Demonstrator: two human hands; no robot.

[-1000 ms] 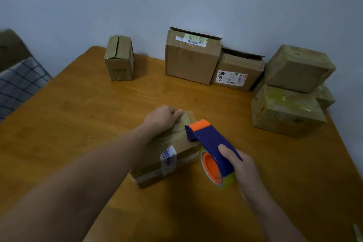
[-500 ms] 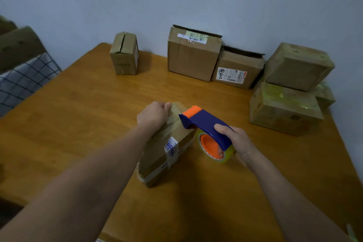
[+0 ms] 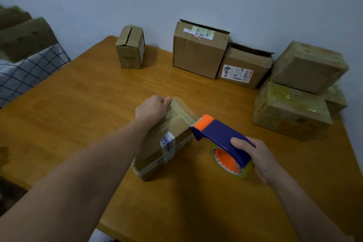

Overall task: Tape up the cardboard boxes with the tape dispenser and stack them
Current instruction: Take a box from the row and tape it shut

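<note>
A small cardboard box (image 3: 167,143) with a white label and tape bands lies on the wooden table (image 3: 78,104) in front of me. My left hand (image 3: 152,109) grips its far top edge, fingers curled over it. My right hand (image 3: 257,155) holds a blue and orange tape dispenser (image 3: 220,135) with a yellowish tape roll. The dispenser's orange front end touches the box's right edge.
Along the wall stand a small box with a split top (image 3: 130,47), a taller box with labels (image 3: 200,49) and a box with an open flap (image 3: 244,67). Taped boxes are stacked at the right (image 3: 292,110). A checked cloth (image 3: 25,72) lies beyond the table's left edge.
The box has turned under my left hand, its near end swinging toward me. The dispenser has stayed at the box's right edge while my view shifted.
</note>
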